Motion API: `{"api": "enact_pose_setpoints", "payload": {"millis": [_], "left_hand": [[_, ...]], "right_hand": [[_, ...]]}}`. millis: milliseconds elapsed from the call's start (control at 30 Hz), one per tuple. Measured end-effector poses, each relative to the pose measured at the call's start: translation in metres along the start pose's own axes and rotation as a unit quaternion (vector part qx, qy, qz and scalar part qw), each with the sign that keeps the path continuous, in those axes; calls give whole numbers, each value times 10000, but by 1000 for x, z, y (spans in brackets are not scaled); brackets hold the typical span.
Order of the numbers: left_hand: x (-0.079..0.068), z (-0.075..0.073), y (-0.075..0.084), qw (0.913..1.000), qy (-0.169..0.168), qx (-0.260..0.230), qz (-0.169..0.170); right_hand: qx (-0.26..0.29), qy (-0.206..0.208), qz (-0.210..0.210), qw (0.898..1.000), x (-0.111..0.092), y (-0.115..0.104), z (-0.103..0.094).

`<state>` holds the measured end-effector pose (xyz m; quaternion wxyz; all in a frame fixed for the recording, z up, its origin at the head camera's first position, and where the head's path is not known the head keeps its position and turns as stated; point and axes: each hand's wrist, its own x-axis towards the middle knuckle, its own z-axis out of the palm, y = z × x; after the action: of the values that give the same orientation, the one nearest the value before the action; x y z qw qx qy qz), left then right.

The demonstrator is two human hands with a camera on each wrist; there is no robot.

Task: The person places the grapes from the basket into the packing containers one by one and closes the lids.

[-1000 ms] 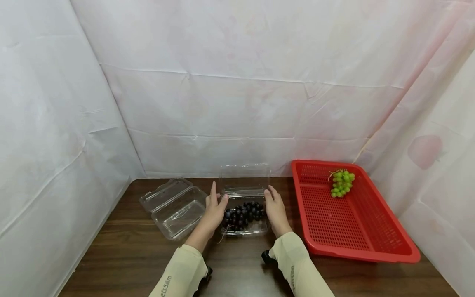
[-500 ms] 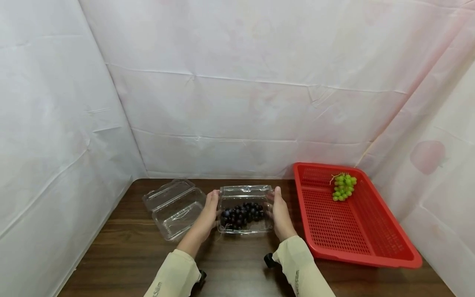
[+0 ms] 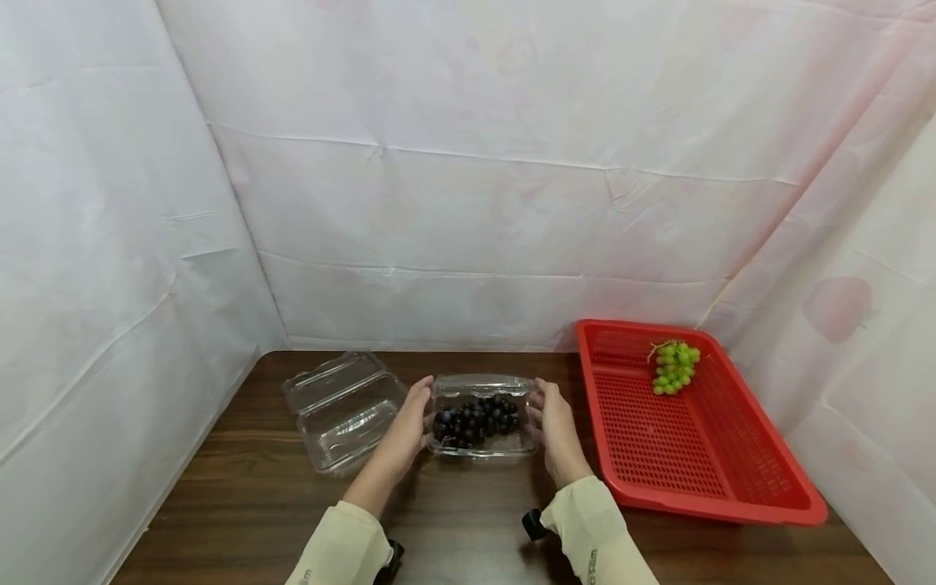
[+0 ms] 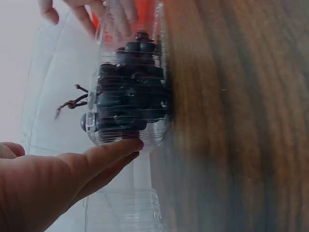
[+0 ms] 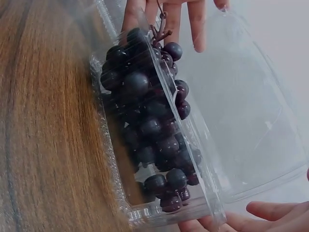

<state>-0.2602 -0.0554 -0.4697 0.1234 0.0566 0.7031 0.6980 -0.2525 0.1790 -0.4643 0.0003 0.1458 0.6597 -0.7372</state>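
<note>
A clear hinged plastic box (image 3: 483, 452) stands at mid-table with its lid (image 5: 241, 111) raised at a slant over the base. Inside lies a bunch of dark grapes (image 3: 477, 421); its brown stem (image 4: 72, 102) pokes out past the rim in the left wrist view. My left hand (image 3: 405, 426) is at the box's left end, its straight fingers touching the wall. At the opposite end is my right hand (image 3: 559, 426), fingers extended along the side. Some fingertips are hidden or blurred behind the plastic.
A second clear box (image 3: 349, 426), lid open, lies left of my left hand. The red basket (image 3: 720, 513) at the right holds a bunch of green grapes (image 3: 674, 367). White cloth (image 3: 468, 203) hangs along the back and sides of the wooden table (image 3: 241, 487).
The lid has swung forward from standing upright at the back to slanting over the dark grapes. Both hands have moved outward from the box's inner edges to its two ends.
</note>
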Motion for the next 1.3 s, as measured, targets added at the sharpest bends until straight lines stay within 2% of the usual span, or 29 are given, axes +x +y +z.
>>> {"api": "enact_pose_setpoints", "payload": {"millis": [167, 267, 333, 433, 600, 700, 800, 933, 1033, 1100, 1167, 1300], "left_hand": [[1, 7, -1, 9995, 229, 206, -48], [0, 9, -1, 9990, 297, 334, 71], [0, 11, -3, 9987, 313, 381, 142], [-1, 13, -6, 9981, 288, 494, 218], [0, 14, -11, 9950, 422, 890, 184], [1, 14, -13, 9853, 613, 1584, 187], [0, 14, -14, 9722, 750, 2213, 161], [0, 15, -14, 9618, 734, 2630, 199], [0, 15, -13, 9454, 769, 3142, 410], [0, 14, -12, 9397, 754, 3303, 467], [0, 15, -10, 9419, 669, 3264, 426], [1, 16, -8, 9579, 489, 2821, 213]], "right_hand": [[181, 84, -123, 9997, 1, 6, 1], [231, 192, -296, 9991, 3, 11, 1], [110, 272, -429, 9986, 4, 15, 0], [-88, 370, -358, 9986, 2, 19, -1], [-785, 618, -263, 9946, -1, 22, -4], [-863, 762, -284, 9929, -1, 24, -6], [-602, 772, -281, 9948, 1, 26, -6], [-183, 650, -210, 9975, 3, 27, -4], [-102, 620, -192, 9978, 4, 28, -4], [-128, 598, -232, 9979, 4, 29, -4], [-171, 565, -248, 9980, 4, 29, -4], [-329, 561, -140, 9978, 2, 30, -5]]}}
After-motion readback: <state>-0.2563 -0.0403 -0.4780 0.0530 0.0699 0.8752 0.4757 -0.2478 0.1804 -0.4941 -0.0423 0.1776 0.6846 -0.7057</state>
